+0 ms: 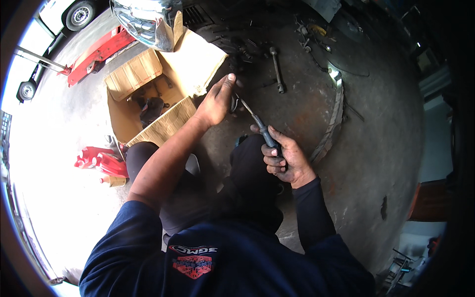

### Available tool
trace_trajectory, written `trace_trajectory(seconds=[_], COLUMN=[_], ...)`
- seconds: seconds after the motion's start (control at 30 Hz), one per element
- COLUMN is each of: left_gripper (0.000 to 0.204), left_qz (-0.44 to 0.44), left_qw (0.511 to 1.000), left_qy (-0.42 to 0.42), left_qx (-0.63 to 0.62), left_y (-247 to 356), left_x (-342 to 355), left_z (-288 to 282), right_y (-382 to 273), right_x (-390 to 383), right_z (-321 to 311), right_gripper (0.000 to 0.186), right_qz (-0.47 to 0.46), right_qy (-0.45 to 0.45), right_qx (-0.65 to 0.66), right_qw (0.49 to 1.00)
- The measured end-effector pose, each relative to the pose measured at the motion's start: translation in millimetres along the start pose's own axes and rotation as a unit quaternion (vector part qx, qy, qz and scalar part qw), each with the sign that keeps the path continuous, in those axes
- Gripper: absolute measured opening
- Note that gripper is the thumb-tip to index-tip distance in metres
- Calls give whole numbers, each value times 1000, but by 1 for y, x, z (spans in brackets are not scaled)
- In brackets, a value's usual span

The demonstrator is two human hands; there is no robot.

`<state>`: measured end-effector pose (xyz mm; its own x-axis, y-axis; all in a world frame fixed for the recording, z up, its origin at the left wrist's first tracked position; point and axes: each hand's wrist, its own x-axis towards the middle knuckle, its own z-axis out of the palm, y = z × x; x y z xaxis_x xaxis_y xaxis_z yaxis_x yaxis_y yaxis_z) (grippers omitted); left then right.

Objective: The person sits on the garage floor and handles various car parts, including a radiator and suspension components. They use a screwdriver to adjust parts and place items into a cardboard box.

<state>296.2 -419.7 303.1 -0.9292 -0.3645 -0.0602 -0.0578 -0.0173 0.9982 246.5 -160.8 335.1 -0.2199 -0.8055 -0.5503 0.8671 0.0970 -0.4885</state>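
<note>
In my right hand (293,161) is a screwdriver (264,129) with a dark blue-grey handle; my fingers wrap round the handle. Its thin metal shaft slants up and left toward my left hand (215,105). That hand is closed round a small dark, rounded part (234,103), with the thumb stretched along its upper side. The shaft's tip is beside this part; whether they touch I cannot tell. Most of the left fingers are hidden behind the palm. Both hands are held above my bent knees, over the dark floor.
An open cardboard box (118,119) with dark metal parts stands at left, a clear headlight (148,24) beyond it. Further left are a red floor jack (99,54) and red bottles (111,165). A long socket wrench (277,69) and a curved strip (332,121) lie on the floor.
</note>
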Motion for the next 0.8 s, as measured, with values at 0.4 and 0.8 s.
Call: trace_trajectory(seconds=[0.4, 0.8], left_gripper=[78, 77], left_qz=[-3, -85], left_qw=[996, 983], left_qy=[60, 52], left_qx=[72, 156], left_y=[-12, -30], left_x=[12, 14], left_z=[-7, -8], right_y=[26, 58], right_x=[19, 47], right_z=[8, 10], right_gripper=[38, 42], right_qz=[-463, -421], right_qy=[258, 287], right_qx=[-680, -554], right_qw=[507, 658])
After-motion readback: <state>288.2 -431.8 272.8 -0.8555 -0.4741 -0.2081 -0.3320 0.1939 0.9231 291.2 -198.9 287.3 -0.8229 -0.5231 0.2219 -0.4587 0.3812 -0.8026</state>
